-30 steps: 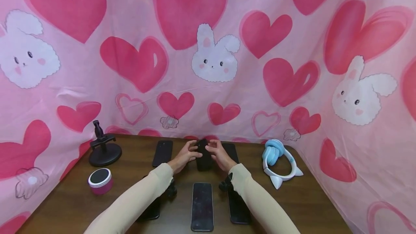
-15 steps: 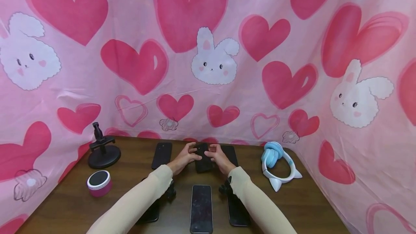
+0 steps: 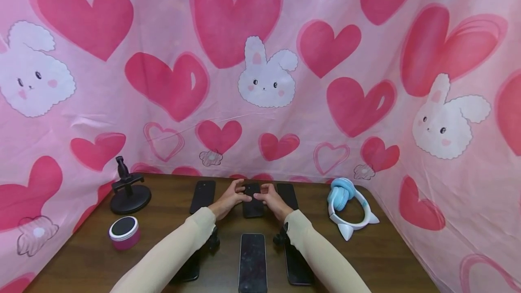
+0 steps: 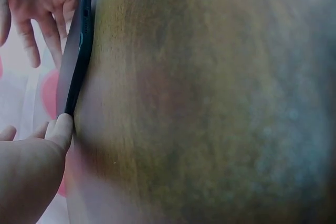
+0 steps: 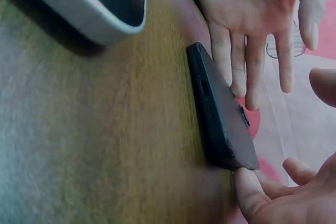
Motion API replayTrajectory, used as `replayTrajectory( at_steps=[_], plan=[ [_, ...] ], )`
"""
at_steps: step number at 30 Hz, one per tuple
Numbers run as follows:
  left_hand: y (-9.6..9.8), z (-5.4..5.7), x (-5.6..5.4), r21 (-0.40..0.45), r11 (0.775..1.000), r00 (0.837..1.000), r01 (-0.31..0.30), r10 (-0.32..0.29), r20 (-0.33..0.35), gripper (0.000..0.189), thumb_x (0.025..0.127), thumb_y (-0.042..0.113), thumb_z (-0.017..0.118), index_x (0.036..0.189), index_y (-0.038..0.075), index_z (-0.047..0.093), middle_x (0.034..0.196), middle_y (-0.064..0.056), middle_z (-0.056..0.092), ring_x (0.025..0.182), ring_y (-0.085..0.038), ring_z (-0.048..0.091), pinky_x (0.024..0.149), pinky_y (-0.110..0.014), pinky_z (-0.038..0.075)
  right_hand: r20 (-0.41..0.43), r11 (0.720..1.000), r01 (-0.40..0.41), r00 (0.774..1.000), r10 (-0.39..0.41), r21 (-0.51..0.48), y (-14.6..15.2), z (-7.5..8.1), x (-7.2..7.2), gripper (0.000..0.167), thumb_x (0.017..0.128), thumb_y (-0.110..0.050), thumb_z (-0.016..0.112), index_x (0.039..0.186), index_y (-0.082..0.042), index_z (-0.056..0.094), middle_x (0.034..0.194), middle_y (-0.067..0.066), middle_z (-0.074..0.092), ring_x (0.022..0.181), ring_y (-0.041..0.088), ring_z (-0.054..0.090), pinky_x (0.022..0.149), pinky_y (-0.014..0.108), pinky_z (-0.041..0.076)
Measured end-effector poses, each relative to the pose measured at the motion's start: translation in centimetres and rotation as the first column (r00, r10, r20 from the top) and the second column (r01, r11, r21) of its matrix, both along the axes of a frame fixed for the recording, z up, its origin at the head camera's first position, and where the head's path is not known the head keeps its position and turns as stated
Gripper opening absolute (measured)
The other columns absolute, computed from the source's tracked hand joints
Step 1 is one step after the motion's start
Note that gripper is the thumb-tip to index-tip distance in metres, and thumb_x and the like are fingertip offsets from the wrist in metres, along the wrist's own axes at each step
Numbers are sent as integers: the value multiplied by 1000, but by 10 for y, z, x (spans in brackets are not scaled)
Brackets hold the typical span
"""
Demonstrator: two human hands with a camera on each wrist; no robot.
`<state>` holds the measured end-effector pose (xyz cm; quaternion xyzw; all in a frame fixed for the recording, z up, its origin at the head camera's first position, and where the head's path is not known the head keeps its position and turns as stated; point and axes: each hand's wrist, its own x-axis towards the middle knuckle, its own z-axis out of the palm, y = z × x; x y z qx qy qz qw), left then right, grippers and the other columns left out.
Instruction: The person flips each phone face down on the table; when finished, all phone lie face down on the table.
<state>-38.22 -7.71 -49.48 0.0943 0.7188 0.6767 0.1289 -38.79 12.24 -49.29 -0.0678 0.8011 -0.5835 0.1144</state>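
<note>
A dark smartphone [image 3: 253, 202] lies back side up near the table's far edge, its camera bump at the upper left. My left hand [image 3: 229, 199] is at its left side, fingers spread and the thumb reaching to the phone's edge. On the other side, my right hand [image 3: 273, 200] stretches its thumb over the phone. In the right wrist view, the phone [image 5: 223, 114] shows its charging port, and the right thumb touches its near corner; the left hand [image 5: 252, 19] has straight fingers. The left wrist view shows the right hand [image 4: 44, 3] with straight fingers too.
Black phones lie at the back left [image 3: 202, 196] and back right [image 3: 287, 196]. A silver-edged phone [image 3: 253, 263] lies in front, with more beneath the forearms. A black stand [image 3: 130, 197] and pink jar [image 3: 124, 233] stand left; cat-ear headphones [image 3: 352, 207] lie right. A heart-printed curtain [image 3: 260, 116] hangs behind.
The phone between my hands, tilted up a second ago, has come down flat onto the table. Both hands have loosened around it, and more of its back shows.
</note>
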Motion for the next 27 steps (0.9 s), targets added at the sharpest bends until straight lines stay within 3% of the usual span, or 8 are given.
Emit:
replayTrajectory(
  at_steps=[8,12,17,23,27],
  plan=[
    [1,-2,-1,-15,999,999,-35,35,-9,86,86,17,72,156,2,24,157,-27,36,142,-46,41,121,-60,31,-3,999,-4,1000,4,41,1,4,2,65,95,-27,65,145,1,34,147,25,44,131,39,52,111,55,44],
    [4,0,-2,-50,996,995,-78,74,-73,81,86,18,74,154,4,31,151,-25,44,137,-43,44,115,-61,37,-46,999,-7,999,9,40,3,9,0,66,95,-26,65,146,1,34,147,25,46,133,39,52,111,54,45],
    [14,7,-3,-43,992,982,-116,108,-155,81,84,20,78,152,6,36,147,-23,49,135,-42,46,111,-58,41,-126,998,-3,992,-5,-64,14,19,-6,69,95,-22,66,149,2,32,151,26,43,139,41,44,117,57,37],
    [34,21,-4,-12,997,979,-74,70,-193,83,85,15,77,154,3,33,150,-26,46,136,-45,46,112,-59,41,-180,983,-17,984,-16,-181,31,32,-10,67,95,-11,63,150,5,27,153,30,37,142,45,37,119,56,32],
    [53,25,-4,-19,999,978,-39,34,-207,82,83,14,78,152,2,35,148,-28,48,131,-46,48,110,-56,43,-191,979,28,979,-68,-204,45,34,-13,65,95,-7,62,148,8,27,151,32,37,141,48,37,120,56,33]
  ],
)
